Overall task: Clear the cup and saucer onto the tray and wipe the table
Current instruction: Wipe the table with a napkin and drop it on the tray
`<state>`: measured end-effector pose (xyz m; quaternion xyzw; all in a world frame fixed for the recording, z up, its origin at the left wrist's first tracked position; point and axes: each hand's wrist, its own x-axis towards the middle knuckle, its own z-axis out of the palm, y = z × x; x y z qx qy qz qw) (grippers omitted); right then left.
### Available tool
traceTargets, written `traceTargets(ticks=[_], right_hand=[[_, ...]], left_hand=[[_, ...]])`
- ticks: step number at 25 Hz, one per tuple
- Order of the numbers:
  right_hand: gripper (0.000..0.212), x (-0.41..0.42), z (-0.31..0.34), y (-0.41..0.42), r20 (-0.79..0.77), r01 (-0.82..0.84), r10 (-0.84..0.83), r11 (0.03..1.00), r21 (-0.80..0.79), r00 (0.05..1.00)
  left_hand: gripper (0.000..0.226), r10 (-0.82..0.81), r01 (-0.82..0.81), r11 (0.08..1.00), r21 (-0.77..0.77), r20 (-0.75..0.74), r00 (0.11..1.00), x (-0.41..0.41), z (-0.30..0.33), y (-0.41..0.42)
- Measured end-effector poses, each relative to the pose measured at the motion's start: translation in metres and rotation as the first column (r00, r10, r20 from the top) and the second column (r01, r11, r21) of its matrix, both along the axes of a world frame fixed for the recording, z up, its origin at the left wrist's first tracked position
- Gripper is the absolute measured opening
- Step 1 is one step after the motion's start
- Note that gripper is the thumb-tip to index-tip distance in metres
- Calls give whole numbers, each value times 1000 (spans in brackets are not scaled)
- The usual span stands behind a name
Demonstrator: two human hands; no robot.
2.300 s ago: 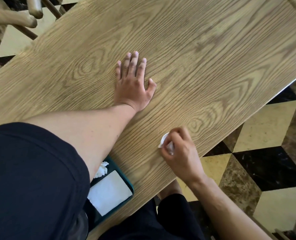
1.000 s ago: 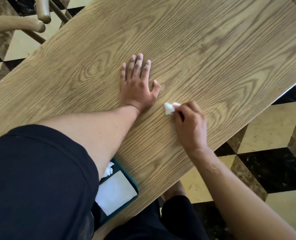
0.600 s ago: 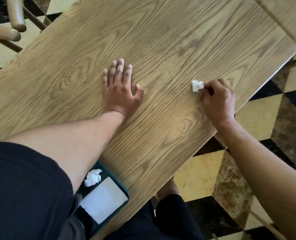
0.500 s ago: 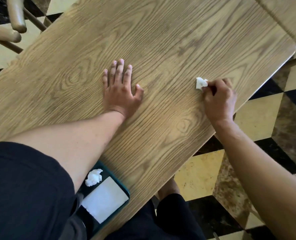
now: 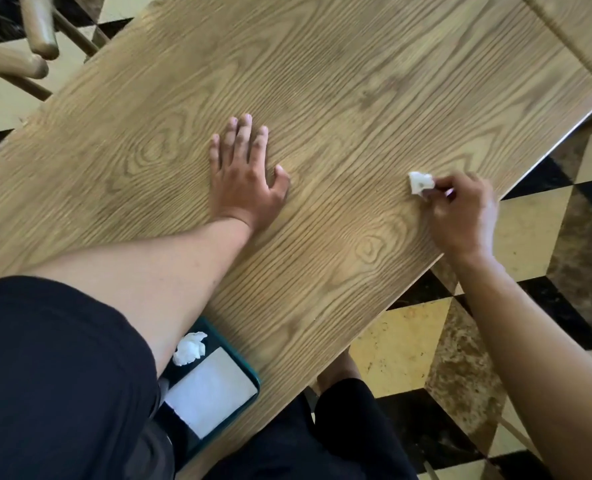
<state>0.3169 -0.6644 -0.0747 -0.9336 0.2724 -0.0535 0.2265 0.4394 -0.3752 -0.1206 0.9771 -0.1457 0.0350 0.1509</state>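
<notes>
My left hand [image 5: 244, 178] lies flat on the wooden table [image 5: 339, 81], palm down and fingers spread. To its right, near the table's right edge, my right hand [image 5: 460, 216] pinches a small white tissue wad [image 5: 420, 182] against the wood. The dark teal tray [image 5: 249, 370] shows at the table's near edge, partly hidden by my left arm and black sleeve. On it lie a crumpled white tissue [image 5: 190, 348] and a flat white napkin [image 5: 211, 393]. No cup or saucer is in sight.
A wooden chair [image 5: 28, 53] stands beyond the table's far left corner. A second wooden tabletop [image 5: 581, 26] adjoins at the top right. Black and cream checkered floor tiles [image 5: 529, 237] lie to the right, below the table's edge.
My right hand has carried the tissue wad across the table, from the near edge past my left hand to the right edge. My left hand has stayed flat on the wood.
</notes>
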Motion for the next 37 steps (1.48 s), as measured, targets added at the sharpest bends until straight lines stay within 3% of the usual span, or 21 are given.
traceTargets(ticks=[2, 3, 5, 7, 9, 10, 12, 14, 16, 17, 18, 20, 21, 23, 25, 27, 29, 32, 37], right_hand=[[10, -5, -3, 20, -1, 77, -77, 996, 48, 997], [5, -22, -3, 46, 18, 18, -19, 999, 48, 1000], [6, -75, 1, 102, 75, -268, 261, 957, 108, 962], [7, -124, 10, 137, 100, -567, 560, 795, 215, 823], [15, -124, 8, 124, 107, -722, 718, 659, 212, 688], [13, -108, 5, 108, 111, -739, 732, 654, 161, 672], [8, -68, 1, 66, 115, -583, 576, 812, 35, 809], [8, -25, 2, 12, 65, -219, 220, 975, -25, 973], [14, -7, 1, -19, 20, 93, -93, 995, 23, 995], [14, -8, -1, -14, 2, 151, -151, 988, 36, 989], [11, -15, -1, 2, 2, 137, -137, 990, 24, 991], [5, -46, -2, 54, 84, -115, 113, 993, 25, 990], [7, -68, -3, 81, 114, -305, 297, 950, 66, 948], [9, -108, 1, 120, 143, -611, 594, 770, 186, 792], [11, -116, -2, 121, 150, -715, 703, 653, 250, 695], [10, -99, -7, 104, 138, -627, 613, 740, 244, 778], [12, -66, -9, 77, 149, -422, 399, 885, 194, 905], [13, -22, -12, 37, 131, -226, 206, 961, 161, 970], [12, -28, -16, 36, 98, -377, 365, 910, 170, 926]], left_hand=[[68, 0, 0, 1000, 7, 5, 1000, -1, -2, 0], [67, -3, 3, 1000, 7, 11, 1000, -1, -3, 1], [66, -7, 7, 1000, 5, 22, 1000, 0, -4, 2], [66, -6, 6, 1000, 9, 17, 1000, 0, -2, 2], [67, -4, 4, 1000, 10, 6, 1000, 0, -2, 2], [67, -6, 6, 1000, 9, 3, 1000, -1, -2, 2], [68, -6, 6, 1000, 1, -7, 1000, -1, -1, 1], [69, 0, 0, 1000, -2, -17, 1000, -1, 0, 0], [70, 9, -8, 1000, 14, -27, 1000, 0, 2, 0], [70, 11, -10, 1000, 18, -31, 999, 0, 2, 1], [70, 10, -9, 1000, 17, -35, 999, -1, 3, 0], [68, 2, -2, 1000, 11, -32, 999, -2, 3, -1], [68, -2, 2, 1000, 7, -31, 1000, -2, 3, -1], [67, 7, -7, 1000, 19, -34, 999, -2, 4, 0], [67, 21, -20, 999, 31, -46, 999, -2, 4, 0], [66, 15, -14, 1000, 25, -58, 998, -2, 3, -1], [64, 18, -17, 1000, 21, -62, 998, -2, 4, -3], [62, 25, -22, 999, 36, -83, 996, -2, 6, -2], [60, 95, -80, 992, 102, -153, 984, -15, 7, -9]])
